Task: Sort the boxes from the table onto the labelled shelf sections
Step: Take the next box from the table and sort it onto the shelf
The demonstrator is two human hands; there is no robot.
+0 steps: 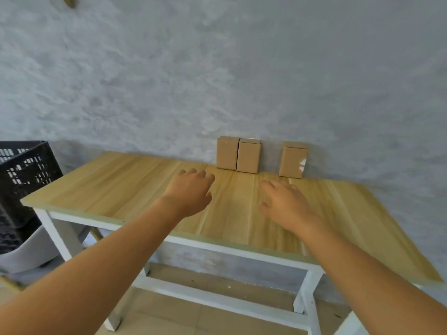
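Three boxes (249, 154) stand upright (long axis vertical); both hands (191, 189) empty, fingers relaxed.

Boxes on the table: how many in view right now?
3. All upright at the table's far edge by the wall: left box and middle box side by side, right box apart from them. Neither hand holds one; none looks hidden.

The black crate (23, 180) is cut off at the left edge.
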